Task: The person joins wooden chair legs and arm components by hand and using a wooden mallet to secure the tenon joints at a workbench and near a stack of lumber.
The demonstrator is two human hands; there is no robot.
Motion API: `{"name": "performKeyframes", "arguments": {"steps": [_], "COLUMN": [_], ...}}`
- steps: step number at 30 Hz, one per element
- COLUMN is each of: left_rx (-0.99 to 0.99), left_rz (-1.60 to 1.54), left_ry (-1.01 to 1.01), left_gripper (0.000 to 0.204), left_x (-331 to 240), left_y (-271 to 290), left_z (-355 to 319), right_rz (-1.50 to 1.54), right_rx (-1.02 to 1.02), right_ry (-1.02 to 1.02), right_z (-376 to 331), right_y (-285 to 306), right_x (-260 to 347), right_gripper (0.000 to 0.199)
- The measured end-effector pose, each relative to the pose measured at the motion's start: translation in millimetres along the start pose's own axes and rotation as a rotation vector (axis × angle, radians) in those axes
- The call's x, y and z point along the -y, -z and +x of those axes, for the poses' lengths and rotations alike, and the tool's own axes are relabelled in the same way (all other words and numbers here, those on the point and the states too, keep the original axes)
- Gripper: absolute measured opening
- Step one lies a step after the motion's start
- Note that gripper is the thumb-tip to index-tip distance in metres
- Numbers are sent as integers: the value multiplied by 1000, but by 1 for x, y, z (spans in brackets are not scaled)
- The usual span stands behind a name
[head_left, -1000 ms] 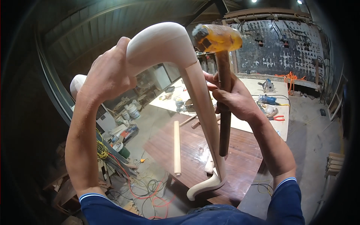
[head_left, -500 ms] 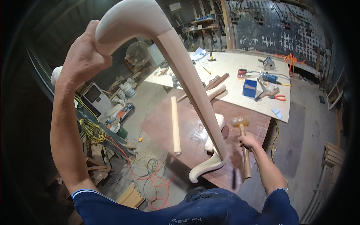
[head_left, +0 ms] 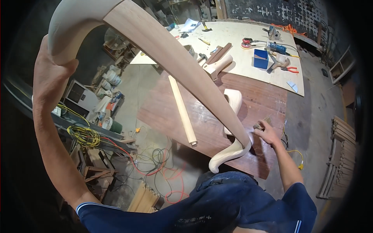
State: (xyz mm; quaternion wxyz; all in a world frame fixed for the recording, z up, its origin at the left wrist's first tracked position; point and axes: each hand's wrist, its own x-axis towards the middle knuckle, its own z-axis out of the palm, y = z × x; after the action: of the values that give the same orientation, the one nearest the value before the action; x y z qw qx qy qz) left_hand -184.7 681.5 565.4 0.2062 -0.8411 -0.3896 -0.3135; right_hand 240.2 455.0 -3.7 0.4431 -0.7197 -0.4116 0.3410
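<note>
My left hand (head_left: 50,77) is raised at the upper left, closed round the hooked, pale end of a long curved wooden rail (head_left: 175,70). The rail slants down to the right, and its S-shaped lower end (head_left: 229,155) lies over the near edge of the brown tabletop (head_left: 155,112). Beside that end, my right hand (head_left: 268,134) has its fingers curled round a mallet (head_left: 257,126), mostly hidden by the hand. A pale curved wooden piece (head_left: 234,101) lies partly behind the rail. Left of it, a slim pale wooden bar (head_left: 182,110) rests on the tabletop.
Behind stands a light worktable (head_left: 248,35) with a blue bin (head_left: 260,59), a blue power tool (head_left: 276,47), red-handled pliers (head_left: 289,70) and a hammer (head_left: 206,27). Cables (head_left: 159,163) tangle on the floor at left. Stacked wooden parts (head_left: 336,159) stand at right.
The rail's upper end has swung left and nearer with my left hand. My right hand has moved slightly up; the mallet's long handle, seen before, no longer shows.
</note>
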Motion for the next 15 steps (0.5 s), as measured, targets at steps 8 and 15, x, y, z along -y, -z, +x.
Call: {"name": "performKeyframes", "arguments": {"steps": [8,15], "left_rx": [57,161], "left_rz": [-333,-660], "left_ry": [26,336], "left_gripper": [58,65], "left_x": [146,243], "left_y": [-118,-238], "left_z": [-5,-56], "right_rz": [-52,-258], "right_rx": [480,330], "right_ry": [45,11], "right_z": [23,-1], "right_y": [-87,-100], "right_x": [126,169], "right_gripper": [76,64]}}
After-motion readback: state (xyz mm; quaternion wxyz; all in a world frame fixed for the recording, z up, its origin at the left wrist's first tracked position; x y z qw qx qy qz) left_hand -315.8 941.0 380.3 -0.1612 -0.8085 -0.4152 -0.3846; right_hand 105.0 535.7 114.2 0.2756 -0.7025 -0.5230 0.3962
